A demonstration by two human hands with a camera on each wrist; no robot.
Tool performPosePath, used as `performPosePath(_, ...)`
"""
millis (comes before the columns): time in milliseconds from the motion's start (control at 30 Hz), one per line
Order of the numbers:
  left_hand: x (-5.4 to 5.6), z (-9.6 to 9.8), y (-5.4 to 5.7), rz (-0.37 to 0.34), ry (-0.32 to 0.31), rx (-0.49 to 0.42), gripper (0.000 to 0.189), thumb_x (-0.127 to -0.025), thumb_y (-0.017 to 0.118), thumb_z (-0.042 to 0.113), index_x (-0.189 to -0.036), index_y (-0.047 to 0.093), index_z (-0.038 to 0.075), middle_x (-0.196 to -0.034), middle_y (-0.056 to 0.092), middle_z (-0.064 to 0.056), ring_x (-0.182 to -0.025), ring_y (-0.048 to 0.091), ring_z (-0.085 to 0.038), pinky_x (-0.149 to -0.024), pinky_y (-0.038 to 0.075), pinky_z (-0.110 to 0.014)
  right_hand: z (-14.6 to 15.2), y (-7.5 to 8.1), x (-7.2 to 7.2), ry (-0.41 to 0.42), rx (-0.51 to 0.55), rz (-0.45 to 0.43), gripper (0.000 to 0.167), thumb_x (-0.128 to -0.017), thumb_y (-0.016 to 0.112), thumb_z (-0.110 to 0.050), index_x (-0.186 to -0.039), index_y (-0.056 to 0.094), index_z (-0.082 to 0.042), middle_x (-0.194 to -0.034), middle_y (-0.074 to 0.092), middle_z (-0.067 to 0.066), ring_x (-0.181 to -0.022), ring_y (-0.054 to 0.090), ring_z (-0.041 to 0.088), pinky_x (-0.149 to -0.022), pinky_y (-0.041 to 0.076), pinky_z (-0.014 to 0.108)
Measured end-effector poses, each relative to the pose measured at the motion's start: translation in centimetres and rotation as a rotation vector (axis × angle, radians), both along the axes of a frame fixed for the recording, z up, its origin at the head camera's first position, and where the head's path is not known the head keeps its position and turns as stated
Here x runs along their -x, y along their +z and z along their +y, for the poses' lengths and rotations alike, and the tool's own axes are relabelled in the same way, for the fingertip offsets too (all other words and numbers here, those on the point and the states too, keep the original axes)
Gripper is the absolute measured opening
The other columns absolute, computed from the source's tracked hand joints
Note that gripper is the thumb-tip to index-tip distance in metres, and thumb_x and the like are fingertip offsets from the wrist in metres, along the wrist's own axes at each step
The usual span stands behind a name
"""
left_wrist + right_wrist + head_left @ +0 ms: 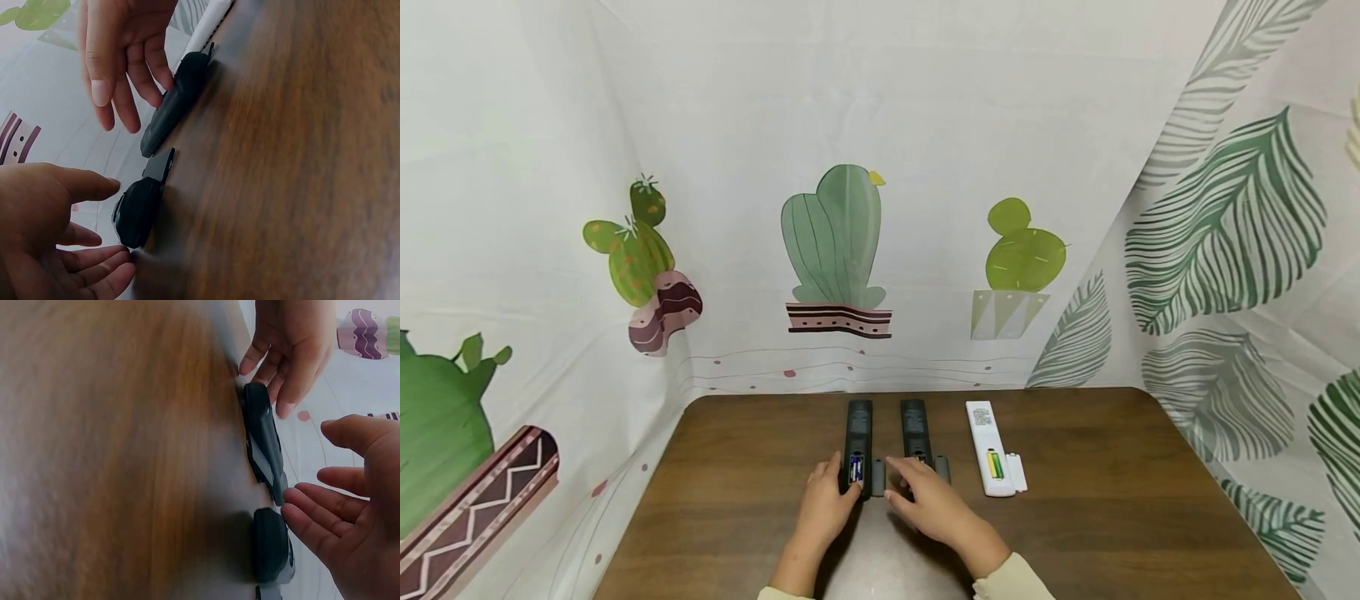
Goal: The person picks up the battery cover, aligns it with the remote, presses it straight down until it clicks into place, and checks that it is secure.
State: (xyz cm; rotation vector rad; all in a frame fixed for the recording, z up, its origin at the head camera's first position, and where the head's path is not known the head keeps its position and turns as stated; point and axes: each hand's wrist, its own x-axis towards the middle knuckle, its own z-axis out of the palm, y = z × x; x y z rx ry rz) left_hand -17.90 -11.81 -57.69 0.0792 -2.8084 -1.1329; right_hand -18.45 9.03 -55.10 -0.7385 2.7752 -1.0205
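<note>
A black remote control (859, 423) lies back side up, with blue batteries (857, 468) in its uncovered compartment. My left hand (824, 505) is at its near end, fingers along the left side and thumb close to the batteries; the fingers are mostly straight. Just right of this remote lies its grey battery cover (878, 478). Over the near end of a second black remote (914, 423) hovers my right hand (938, 507), relaxed and holding nothing; it hides much of that compartment. Both black remotes appear side-on in the left wrist view, the closer one (139, 209) between left thumb and fingers.
To the right, a white remote (982, 429) holds green-and-yellow batteries (996, 464), its white cover (1017, 473) beside it. Another grey cover (942, 469) lies by the second black remote. Behind the brown wooden table (745, 483) hangs a cactus-print cloth (940, 358).
</note>
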Motion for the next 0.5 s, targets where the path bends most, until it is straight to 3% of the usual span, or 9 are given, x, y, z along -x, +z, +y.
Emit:
performPosePath(267,0.2,0.2,-0.2,0.005,-0.003,-0.003,0.074,-0.084,0.080,0.024,-0.143,0.049,-0.009,-0.126,0.062,-0.026,-0.113,0.061,-0.040,-0.097,0.051,-0.055,-1.1,-0.2,-0.2,0.022,0.016,-0.035,0.057,-0.099,0.063,-0.029,-0.147,0.049,-0.001,-0.136,0.060,0.013,-0.108,0.064,0.024,-0.088,0.056,0.038)
performPosePath(500,0.2,0.7,-0.5,0.052,0.028,0.003,0.070,-0.084,0.080,0.025,-0.139,0.053,-0.009,-0.120,0.064,-0.023,-0.107,0.061,-0.037,-0.089,0.052,-0.051,-2.1,-0.5,-0.4,-0.028,0.007,-0.001,0.056,-0.097,0.065,-0.024,-0.143,0.051,0.004,-0.137,0.058,0.018,-0.105,0.065,0.024,-0.088,0.056,0.038)
